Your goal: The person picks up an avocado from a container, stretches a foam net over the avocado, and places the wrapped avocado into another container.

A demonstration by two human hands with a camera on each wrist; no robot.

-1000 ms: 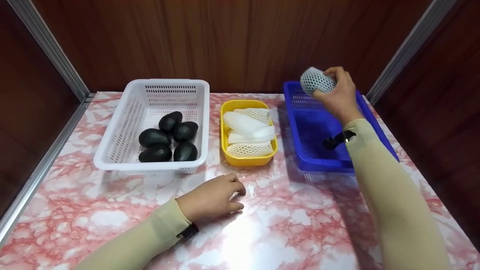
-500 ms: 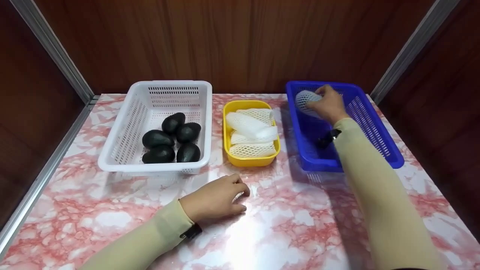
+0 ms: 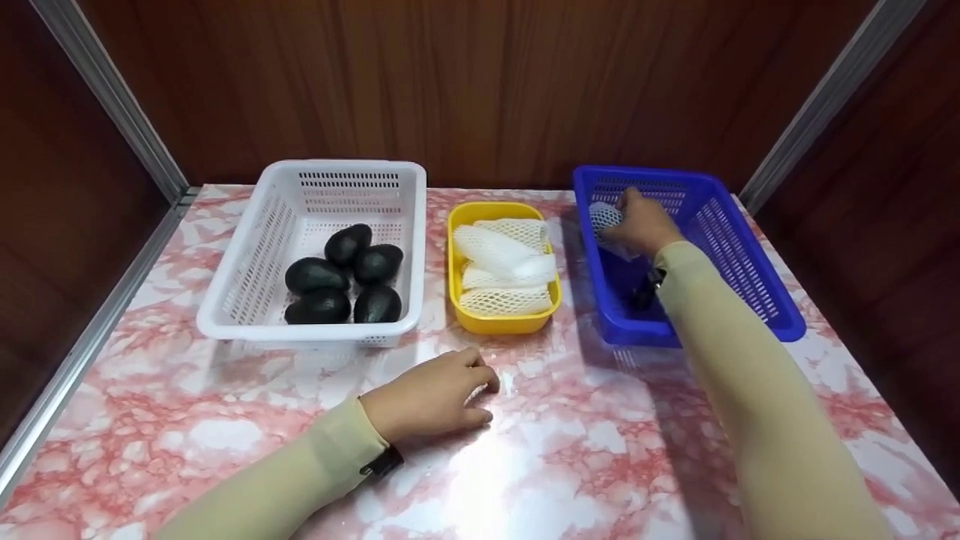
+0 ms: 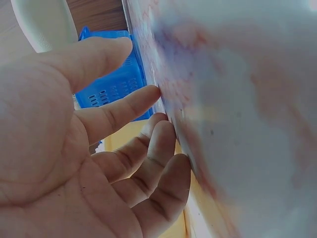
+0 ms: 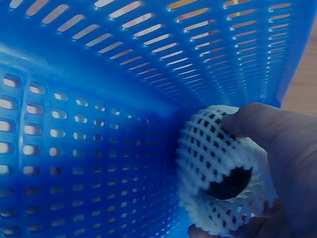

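Note:
Inside the far left part of the blue basket [image 3: 679, 334], my right hand [image 3: 646, 225] grips an avocado wrapped in a white foam net [image 3: 604, 219]. In the right wrist view, the thumb presses on the foam net [image 5: 213, 144], and the dark avocado [image 5: 230, 183] shows through its end opening. My left hand [image 3: 431, 394] rests on the table in front of the yellow bin, fingers loosely bent and holding nothing. The left wrist view shows that palm [image 4: 74, 148] with its fingertips against the tabletop.
A white basket [image 3: 300, 331] on the left holds several bare avocados [image 3: 316, 276]. Between the baskets, a yellow bin [image 3: 501, 324] contains several white foam nets [image 3: 504, 300]. Wooden panels [image 3: 480, 90] enclose the marbled table [image 3: 585, 450] at the back and sides.
My right hand has lowered the netted avocado from above the blue basket's back down into it, still gripping it. The left hand stays in place on the table.

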